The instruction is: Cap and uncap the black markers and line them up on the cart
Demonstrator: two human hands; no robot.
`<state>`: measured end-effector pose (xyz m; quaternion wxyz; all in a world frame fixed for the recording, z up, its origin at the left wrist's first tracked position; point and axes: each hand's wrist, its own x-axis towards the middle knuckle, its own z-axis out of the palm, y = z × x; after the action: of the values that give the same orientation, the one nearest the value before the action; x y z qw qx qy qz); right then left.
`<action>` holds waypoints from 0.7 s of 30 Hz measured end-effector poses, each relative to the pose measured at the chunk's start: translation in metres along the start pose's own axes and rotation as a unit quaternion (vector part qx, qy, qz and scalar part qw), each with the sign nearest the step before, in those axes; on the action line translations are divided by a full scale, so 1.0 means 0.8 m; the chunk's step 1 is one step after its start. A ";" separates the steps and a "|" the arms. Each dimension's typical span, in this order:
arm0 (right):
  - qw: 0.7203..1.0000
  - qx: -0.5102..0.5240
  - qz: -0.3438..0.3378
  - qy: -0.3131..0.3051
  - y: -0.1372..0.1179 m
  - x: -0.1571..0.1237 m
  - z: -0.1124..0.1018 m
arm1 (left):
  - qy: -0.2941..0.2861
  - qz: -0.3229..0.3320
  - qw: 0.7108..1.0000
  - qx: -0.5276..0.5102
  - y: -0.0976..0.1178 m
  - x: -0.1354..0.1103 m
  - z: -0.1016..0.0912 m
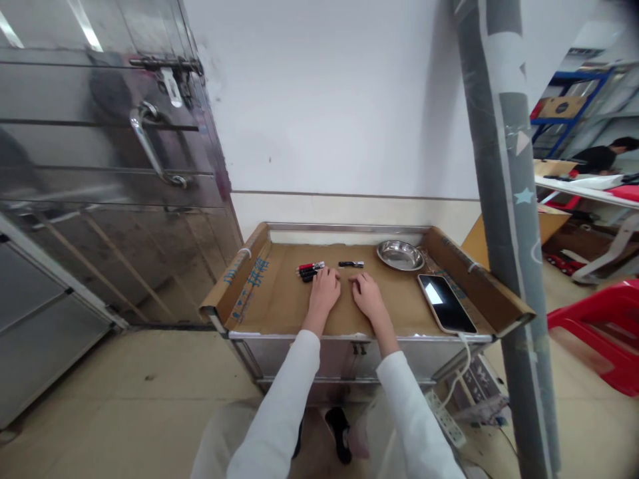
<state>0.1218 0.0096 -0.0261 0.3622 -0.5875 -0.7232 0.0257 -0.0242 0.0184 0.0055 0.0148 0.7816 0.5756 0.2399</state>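
cardboard surface (284,299) with blue handwriting (258,271), left fingers (329,275) beside black cylinders (308,275), right fingers (362,279) half-curled, both grips unclear

Metal door (44,153): upper left, with a curved handle (148,148)
Phone (449,306): right of centre, screen up, white cable (468,359) at its near end
Patterned grey roll (516,219): tall and tilted, right side
Red stool (599,309): right edge
Blue shelving (554,122): upper right, carrying a carton (564,106)

The black piece (348,264) looks glossy, the dish (400,257) shiny metal, the lining (279,303) matt cardboard
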 end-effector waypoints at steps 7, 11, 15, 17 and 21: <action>1.000 0.007 -0.011 0.011 0.001 0.000 0.001 | 0.000 -0.003 1.000 0.001 -0.002 0.000 0.001; 1.000 0.004 -0.012 0.015 0.000 -0.001 0.002 | 0.001 -0.006 1.000 -0.001 -0.001 -0.001 0.001; 1.000 0.001 -0.006 0.006 -0.001 -0.001 0.001 | 0.001 -0.005 1.000 -0.006 -0.001 -0.002 0.001; 1.000 0.001 -0.003 0.004 -0.001 -0.001 0.001 | 0.000 -0.005 1.000 -0.008 -0.001 -0.001 0.000; 1.000 -0.001 -0.004 0.006 -0.001 -0.001 0.001 | 0.009 -0.007 1.000 0.000 0.000 -0.001 -0.001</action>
<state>0.1208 0.0091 -0.0270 0.3658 -0.5851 -0.7235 0.0196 -0.0249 0.0173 0.0056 0.0114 0.7755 0.5808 0.2473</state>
